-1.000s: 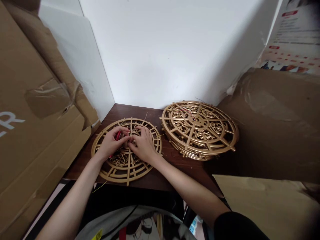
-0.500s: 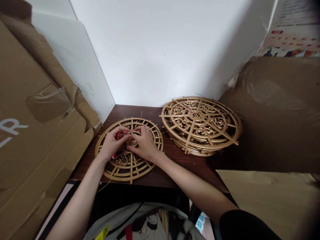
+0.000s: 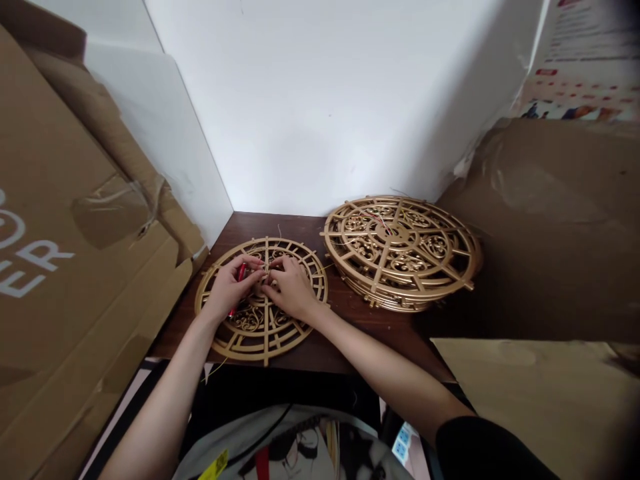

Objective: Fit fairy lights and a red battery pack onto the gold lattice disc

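Note:
A round gold openwork frame (image 3: 267,337) lies flat with scrollwork between its spokes. Over its left half, my left hand (image 3: 229,288) is closed, with a slim red pen-like tool (image 3: 242,272) tucked in it. Its thumb and forefinger also meet near the frame's middle, at something too small to name. My right hand (image 3: 293,288) comes in from the other side, fingertips pinched close to the left ones. Whatever sits between those fingertips is hidden. A thin yellow wire (image 3: 216,369) trails off the frame's front left edge.
A stack of similar gold frames (image 3: 400,257) stands at the right on the dark wooden tabletop (image 3: 350,340), with thin wires on top. Cardboard (image 3: 100,253) rises on the left, and a cardboard box (image 3: 560,220) on the right. Behind is a white wall (image 3: 340,107).
The view has shifted slightly, so the left cardboard and frame appear a little further right. Both hands stay at the frame's middle, their fingertips moved only slightly.

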`<state>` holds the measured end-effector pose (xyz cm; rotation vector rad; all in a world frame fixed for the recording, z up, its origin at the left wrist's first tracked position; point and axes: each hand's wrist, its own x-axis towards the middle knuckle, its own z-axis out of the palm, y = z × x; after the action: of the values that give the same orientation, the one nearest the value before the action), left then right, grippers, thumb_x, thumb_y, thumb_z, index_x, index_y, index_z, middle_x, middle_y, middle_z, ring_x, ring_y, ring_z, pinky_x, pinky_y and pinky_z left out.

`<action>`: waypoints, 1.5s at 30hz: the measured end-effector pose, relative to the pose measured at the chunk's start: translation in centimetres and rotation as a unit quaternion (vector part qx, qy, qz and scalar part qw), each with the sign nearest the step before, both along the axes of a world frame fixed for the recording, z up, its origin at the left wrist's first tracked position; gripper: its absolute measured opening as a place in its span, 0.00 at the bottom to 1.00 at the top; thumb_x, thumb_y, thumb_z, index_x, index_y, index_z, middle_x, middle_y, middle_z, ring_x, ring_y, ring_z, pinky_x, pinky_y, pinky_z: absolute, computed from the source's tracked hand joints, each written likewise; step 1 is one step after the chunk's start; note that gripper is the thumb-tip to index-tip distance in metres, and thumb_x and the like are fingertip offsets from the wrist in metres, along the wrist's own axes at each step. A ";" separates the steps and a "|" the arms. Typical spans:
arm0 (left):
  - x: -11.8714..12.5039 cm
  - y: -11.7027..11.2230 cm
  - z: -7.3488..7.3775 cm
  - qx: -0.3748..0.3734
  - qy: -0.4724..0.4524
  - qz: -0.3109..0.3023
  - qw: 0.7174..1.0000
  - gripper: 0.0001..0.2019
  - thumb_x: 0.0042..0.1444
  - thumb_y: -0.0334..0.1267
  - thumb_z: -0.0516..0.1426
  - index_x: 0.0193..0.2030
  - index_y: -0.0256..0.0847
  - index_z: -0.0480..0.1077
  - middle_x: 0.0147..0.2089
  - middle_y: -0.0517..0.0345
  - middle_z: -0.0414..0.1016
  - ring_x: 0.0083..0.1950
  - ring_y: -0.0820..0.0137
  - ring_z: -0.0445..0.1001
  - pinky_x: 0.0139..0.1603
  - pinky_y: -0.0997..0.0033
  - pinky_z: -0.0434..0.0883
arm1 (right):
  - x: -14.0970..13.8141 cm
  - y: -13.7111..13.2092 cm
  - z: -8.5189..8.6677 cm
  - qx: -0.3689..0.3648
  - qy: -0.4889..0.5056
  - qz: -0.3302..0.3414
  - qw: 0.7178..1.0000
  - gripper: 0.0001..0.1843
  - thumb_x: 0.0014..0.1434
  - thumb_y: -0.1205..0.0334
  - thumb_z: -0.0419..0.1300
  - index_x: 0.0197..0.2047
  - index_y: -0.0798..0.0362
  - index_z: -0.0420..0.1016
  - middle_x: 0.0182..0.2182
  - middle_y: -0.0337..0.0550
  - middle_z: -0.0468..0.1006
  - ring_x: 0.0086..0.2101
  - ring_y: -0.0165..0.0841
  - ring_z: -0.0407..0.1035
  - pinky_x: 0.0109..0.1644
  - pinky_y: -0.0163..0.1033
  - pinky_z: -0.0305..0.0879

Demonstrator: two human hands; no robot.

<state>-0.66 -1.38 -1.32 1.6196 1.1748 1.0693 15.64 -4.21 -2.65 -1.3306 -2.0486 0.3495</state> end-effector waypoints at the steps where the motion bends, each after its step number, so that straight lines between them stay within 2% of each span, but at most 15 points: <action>1: 0.0 0.0 0.0 0.001 -0.001 0.002 1.000 0.18 0.45 0.45 0.65 0.40 0.38 0.71 0.34 0.60 0.72 0.22 0.78 0.61 0.20 0.78 0.57 | 0.0 0.1 0.0 0.000 0.000 0.004 1.000 0.07 0.58 0.58 0.64 0.34 0.53 0.77 0.47 0.47 0.69 0.51 0.39 0.60 0.55 0.46 0.57; 5: 0.0 -0.2 0.0 0.003 -0.002 0.010 1.000 0.18 0.46 0.46 0.65 0.41 0.38 0.71 0.35 0.59 0.73 0.22 0.79 0.62 0.20 0.79 0.58 | 0.1 0.2 -0.1 0.005 0.007 0.013 1.000 0.11 0.56 0.53 0.65 0.33 0.53 0.76 0.47 0.46 0.68 0.50 0.39 0.60 0.55 0.46 0.57; 11: 0.1 -0.4 0.1 0.001 -0.022 0.023 0.999 0.17 0.46 0.44 0.65 0.40 0.39 0.71 0.35 0.60 0.72 0.19 0.81 0.58 0.17 0.79 0.55 | 0.1 0.2 -0.5 0.036 -0.001 0.003 0.999 0.06 0.60 0.61 0.61 0.35 0.54 0.75 0.45 0.46 0.70 0.49 0.38 0.62 0.53 0.44 0.57; 18: 0.3 -0.5 0.2 -0.020 -0.065 0.058 0.996 0.19 0.43 0.45 0.67 0.40 0.38 0.71 0.34 0.60 0.71 0.18 0.82 0.58 0.16 0.79 0.55 | 0.0 -0.1 -0.1 0.052 0.023 -0.030 0.998 0.07 0.60 0.60 0.59 0.33 0.54 0.74 0.37 0.43 0.71 0.43 0.36 0.64 0.50 0.43 0.56; 21: 0.3 -0.6 0.5 -0.021 -0.065 0.074 0.995 0.20 0.42 0.45 0.67 0.40 0.38 0.71 0.33 0.61 0.70 0.19 0.82 0.59 0.17 0.80 0.56 | 0.2 -0.3 0.4 0.050 0.069 -0.015 0.996 0.07 0.59 0.63 0.58 0.31 0.54 0.73 0.33 0.40 0.69 0.37 0.33 0.65 0.47 0.40 0.58; 24: 0.3 -0.6 0.6 -0.020 -0.052 0.069 0.996 0.21 0.42 0.45 0.67 0.42 0.37 0.70 0.32 0.62 0.70 0.19 0.82 0.58 0.16 0.80 0.55 | 0.6 0.0 0.9 0.025 0.157 0.002 0.987 0.08 0.57 0.64 0.58 0.27 0.54 0.70 0.29 0.38 0.67 0.31 0.29 0.64 0.40 0.36 0.60; 28: 0.4 -0.6 0.5 -0.011 -0.066 0.069 0.995 0.26 0.44 0.45 0.66 0.49 0.39 0.65 0.33 0.64 0.71 0.18 0.82 0.59 0.17 0.80 0.56 | 0.8 0.6 0.9 -0.058 0.285 0.028 0.956 0.08 0.55 0.62 0.58 0.25 0.53 0.68 0.22 0.33 0.67 0.25 0.27 0.62 0.32 0.33 0.59; 30: 0.3 -0.5 0.4 -0.008 -0.078 0.074 0.994 0.28 0.44 0.44 0.66 0.51 0.40 0.62 0.33 0.64 0.71 0.18 0.82 0.60 0.18 0.80 0.57 | 0.7 0.9 0.7 -0.122 0.364 0.046 0.922 0.08 0.54 0.59 0.59 0.26 0.53 0.68 0.22 0.33 0.70 0.24 0.27 0.64 0.31 0.33 0.61; 33: 0.3 -0.5 0.3 -0.012 -0.080 0.071 0.994 0.29 0.44 0.43 0.66 0.51 0.40 0.62 0.36 0.62 0.73 0.18 0.83 0.59 0.18 0.81 0.57 | 0.5 1.1 0.7 -0.202 0.476 0.070 0.853 0.08 0.51 0.58 0.60 0.26 0.53 0.68 0.24 0.37 0.76 0.25 0.28 0.69 0.31 0.33 0.65; 36: 0.2 -0.5 0.3 -0.012 -0.072 0.082 0.994 0.28 0.44 0.44 0.66 0.51 0.40 0.62 0.40 0.59 0.75 0.18 0.83 0.59 0.18 0.81 0.57 | 0.5 0.9 1.1 -0.234 0.528 0.081 0.812 0.10 0.48 0.57 0.63 0.25 0.53 0.68 0.25 0.39 0.79 0.25 0.28 0.71 0.31 0.33 0.67; 40: 0.1 -0.3 0.1 -0.004 -0.072 0.129 0.989 0.24 0.45 0.44 0.65 0.48 0.40 0.65 0.42 0.59 0.73 0.20 0.83 0.59 0.18 0.81 0.59 | 0.7 0.6 1.9 -0.235 0.544 0.098 0.799 0.12 0.48 0.55 0.65 0.26 0.54 0.70 0.24 0.39 0.79 0.24 0.27 0.71 0.30 0.33 0.68; 43: 0.1 -0.3 0.1 0.024 -0.093 0.149 0.984 0.17 0.47 0.43 0.63 0.42 0.39 0.68 0.35 0.63 0.68 0.19 0.84 0.56 0.16 0.81 0.56 | 0.8 0.6 2.2 -0.212 0.543 0.088 0.807 0.13 0.48 0.54 0.66 0.25 0.54 0.71 0.23 0.39 0.78 0.23 0.27 0.70 0.29 0.33 0.68; 45: 0.1 -0.5 0.2 0.027 -0.110 0.126 0.986 0.14 0.48 0.43 0.63 0.39 0.39 0.70 0.29 0.66 0.64 0.18 0.83 0.53 0.15 0.81 0.52 | 0.9 0.6 2.3 -0.196 0.545 0.078 0.811 0.12 0.48 0.54 0.67 0.25 0.54 0.73 0.22 0.39 0.78 0.23 0.27 0.69 0.29 0.33 0.67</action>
<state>-0.53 -1.92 -1.10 1.3750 1.2325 1.4135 16.56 -3.63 -0.32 -0.8011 -1.0941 1.3189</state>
